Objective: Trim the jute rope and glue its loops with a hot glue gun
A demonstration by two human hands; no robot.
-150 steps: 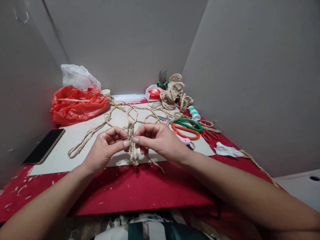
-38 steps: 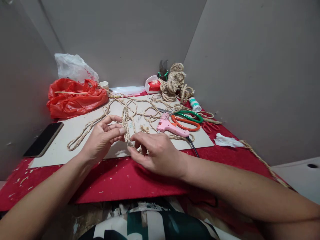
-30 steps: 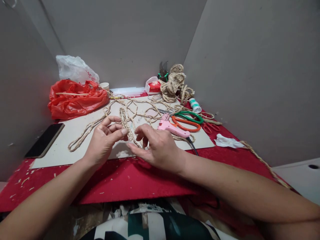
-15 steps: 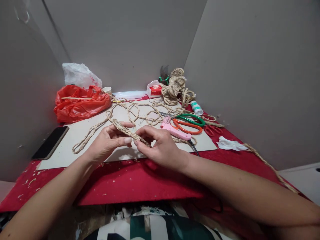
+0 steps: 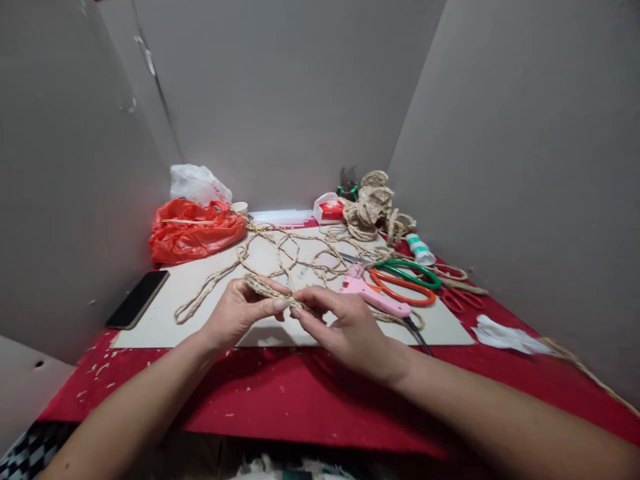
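A flat bundle of tan braided rope (image 5: 265, 288) is held up over the front of a white board (image 5: 150, 333). My left hand (image 5: 240, 312) pinches it between thumb and fingers on the left. My right hand (image 5: 345, 327) is closed on its right end, fingertips close to the left thumb. Loose rope loops (image 5: 207, 287) spread over the board behind both hands. A pink glue gun (image 5: 375, 297) lies just beyond my right hand, beside scissors with green and orange handles (image 5: 410, 291).
A phone (image 5: 137, 300) lies left, near a red plastic bag (image 5: 197, 233). At the back are clear sticks (image 5: 283, 218), a red and white box (image 5: 330, 210) and a rope pile (image 5: 370, 207). White tissue (image 5: 510, 335) and red-handled scissors (image 5: 463, 298) lie right. Grey walls enclose the table.
The camera view has shifted, so the whole table appears lower and further right. Both hands still hold the rope bundle, its right end now more covered by my right fingers.
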